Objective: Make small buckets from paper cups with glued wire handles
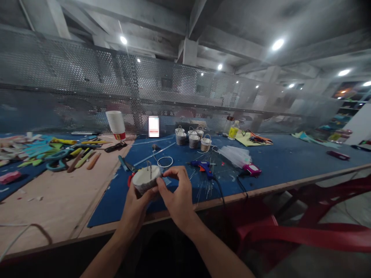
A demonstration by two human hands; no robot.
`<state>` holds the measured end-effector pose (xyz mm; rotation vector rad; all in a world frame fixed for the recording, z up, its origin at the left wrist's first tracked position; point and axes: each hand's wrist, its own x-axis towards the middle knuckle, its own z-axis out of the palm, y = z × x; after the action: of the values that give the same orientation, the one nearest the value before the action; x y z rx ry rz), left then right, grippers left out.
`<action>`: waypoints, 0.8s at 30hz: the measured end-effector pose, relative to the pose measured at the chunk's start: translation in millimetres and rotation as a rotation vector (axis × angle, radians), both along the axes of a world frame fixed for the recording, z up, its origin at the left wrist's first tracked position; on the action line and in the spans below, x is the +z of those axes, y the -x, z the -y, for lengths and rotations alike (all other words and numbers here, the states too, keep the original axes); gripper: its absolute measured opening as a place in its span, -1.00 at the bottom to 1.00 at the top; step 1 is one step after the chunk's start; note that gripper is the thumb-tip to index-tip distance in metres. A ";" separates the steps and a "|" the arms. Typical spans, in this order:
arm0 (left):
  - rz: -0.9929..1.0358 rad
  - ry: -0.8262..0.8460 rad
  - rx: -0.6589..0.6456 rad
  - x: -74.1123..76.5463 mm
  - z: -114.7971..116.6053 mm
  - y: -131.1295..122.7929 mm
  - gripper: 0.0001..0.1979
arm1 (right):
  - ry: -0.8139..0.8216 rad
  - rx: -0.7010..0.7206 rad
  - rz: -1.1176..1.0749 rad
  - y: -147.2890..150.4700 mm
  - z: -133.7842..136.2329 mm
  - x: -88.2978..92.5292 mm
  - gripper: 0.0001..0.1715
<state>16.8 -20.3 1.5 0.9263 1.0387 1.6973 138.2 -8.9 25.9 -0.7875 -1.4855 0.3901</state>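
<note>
My left hand (138, 199) is wrapped around a small bucket-like cup (149, 187), white at the top with a grey, rough-looking wrap around its side. A thin cord or wire handle (149, 168) stands up from it. My right hand (178, 195) is closed at the cup's right side, thumb against the wrap and index finger curled at the rim. Whether a small piece lies between those fingertips is hard to make out. Just behind the cup, partly hidden, are red-handled pliers or cutters (131, 180). To the right of my right hand lies a blue glue gun (204, 168).
Several similar small buckets (193, 141) stand farther back on the blue mat (278, 154). A stack of paper cups (116, 124), a lit phone screen (154, 126) and a yellow bottle (233, 130) stand behind. Scissors (58, 160) lie left; a red chair (301, 237) is at right.
</note>
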 end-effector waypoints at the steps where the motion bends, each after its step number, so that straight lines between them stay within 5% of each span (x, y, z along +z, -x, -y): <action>1: -0.002 -0.002 0.007 0.0 0.4 -0.2 -0.23 | -0.012 -0.010 -0.001 0.1 -0.4 -0.6 -0.85; 12: 0.002 -0.031 0.012 0.0 0.8 -0.8 -0.24 | -0.117 -0.005 0.028 -3.2 4.5 1.3 -0.89; 24: 0.053 -0.003 0.014 3.8 1.5 -3.0 -0.26 | -0.016 0.080 -0.025 -4.8 2.8 -3.8 -0.80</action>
<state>19.8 -21.7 5.3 0.8725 1.0100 1.7266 143.0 -11.7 22.2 -0.7103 -1.4981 0.4463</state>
